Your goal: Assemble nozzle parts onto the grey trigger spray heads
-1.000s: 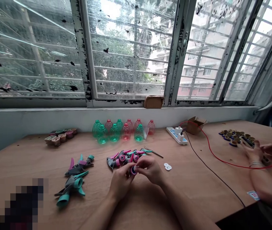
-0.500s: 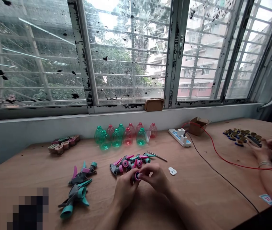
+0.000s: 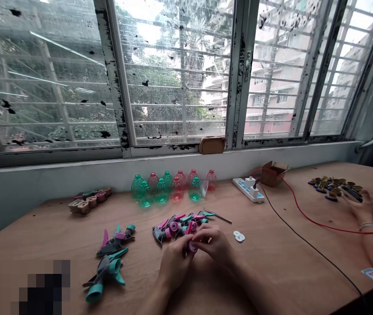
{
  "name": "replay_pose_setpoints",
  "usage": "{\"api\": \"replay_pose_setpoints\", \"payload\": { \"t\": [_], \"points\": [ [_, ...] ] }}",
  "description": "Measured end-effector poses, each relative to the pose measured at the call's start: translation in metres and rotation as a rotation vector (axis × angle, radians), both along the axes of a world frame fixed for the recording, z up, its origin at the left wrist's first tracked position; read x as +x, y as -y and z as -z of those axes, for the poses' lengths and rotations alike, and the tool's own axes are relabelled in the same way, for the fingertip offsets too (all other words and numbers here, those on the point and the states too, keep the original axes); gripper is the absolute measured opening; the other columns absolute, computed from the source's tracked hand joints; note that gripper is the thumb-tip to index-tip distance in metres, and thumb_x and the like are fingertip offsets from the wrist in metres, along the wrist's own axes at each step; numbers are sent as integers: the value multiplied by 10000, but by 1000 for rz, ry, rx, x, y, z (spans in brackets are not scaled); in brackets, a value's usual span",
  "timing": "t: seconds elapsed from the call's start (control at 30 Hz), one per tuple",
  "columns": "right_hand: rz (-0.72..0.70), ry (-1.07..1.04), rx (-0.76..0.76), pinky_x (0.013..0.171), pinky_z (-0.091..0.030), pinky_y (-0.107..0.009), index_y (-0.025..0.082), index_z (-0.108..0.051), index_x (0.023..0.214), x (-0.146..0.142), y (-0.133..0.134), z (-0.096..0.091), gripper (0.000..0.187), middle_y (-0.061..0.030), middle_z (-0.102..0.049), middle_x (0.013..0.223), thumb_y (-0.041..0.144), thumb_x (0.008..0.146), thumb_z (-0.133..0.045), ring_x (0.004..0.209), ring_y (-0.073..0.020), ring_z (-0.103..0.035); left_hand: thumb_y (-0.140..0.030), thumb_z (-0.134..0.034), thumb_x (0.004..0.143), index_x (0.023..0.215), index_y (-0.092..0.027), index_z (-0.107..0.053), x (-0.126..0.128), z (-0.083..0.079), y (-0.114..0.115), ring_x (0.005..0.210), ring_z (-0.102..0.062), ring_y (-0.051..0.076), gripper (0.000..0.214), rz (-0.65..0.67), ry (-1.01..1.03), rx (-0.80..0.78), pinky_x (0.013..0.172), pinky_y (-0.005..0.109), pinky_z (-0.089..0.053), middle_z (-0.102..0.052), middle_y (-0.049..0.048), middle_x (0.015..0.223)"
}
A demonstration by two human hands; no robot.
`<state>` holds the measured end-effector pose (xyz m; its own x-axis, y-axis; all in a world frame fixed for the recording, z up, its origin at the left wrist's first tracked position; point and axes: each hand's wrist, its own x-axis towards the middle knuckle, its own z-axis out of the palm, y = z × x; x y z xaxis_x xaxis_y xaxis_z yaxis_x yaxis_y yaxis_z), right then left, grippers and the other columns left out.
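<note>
At the counter (image 3: 291,267), the left hand (image 3: 175,259) grips one spray head (image 3: 192,247), the right hand (image 3: 215,246) pinches its pink collar, four more spray heads (image 3: 104,265) lie leftward, and ten bottles (image 3: 162,192) stand behind.

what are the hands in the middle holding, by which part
A pink-collared piece; left hand grips it near its open end, right hand is at that end.

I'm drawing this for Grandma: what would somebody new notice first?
Probably the green and red bottles, standing under the window at the back of the table. Next, the pink and teal spray heads heaped in front of them. Near that heap, the left hand holds a pink-ringed part and the right hand touches it.
</note>
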<state>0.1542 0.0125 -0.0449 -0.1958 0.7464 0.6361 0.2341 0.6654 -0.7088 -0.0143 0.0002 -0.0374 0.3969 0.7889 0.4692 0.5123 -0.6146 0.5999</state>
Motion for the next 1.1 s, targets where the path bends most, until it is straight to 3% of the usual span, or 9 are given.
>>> {"api": "replay_pose_setpoints", "payload": {
  "t": [0.4,0.57,1.1],
  "points": [
    [67,104,52,488,-367,-203,166,-708,688,2,-6,8,66,0,-569,636,221,722,-719,533,-86,-475,-236,-536,856,1128,-281,-662,-2,3,-3,949,-657,173,304,-17,-43,39,823,237,-496,-710,6,1069],
    [32,104,40,488,-369,-197,184,-741,746,3,-6,9,55,-3,-591,656,228,725,-717,544,-87,-483,-186,-549,813,1118,-285,-670,-3,1,-4,947,-661,181,342,-25,-87,44,823,242,-494,-714,3,1059],
    [10,199,0,498,-365,-200,193,-774,745,7,-11,14,77,-13,-673,607,234,722,-712,532,-100,-518,-169,-510,781,979,-263,-705,-2,-3,1,826,-656,184,293,-41,-213,11,686,235,-438,-735,12,900]
  ]
}}
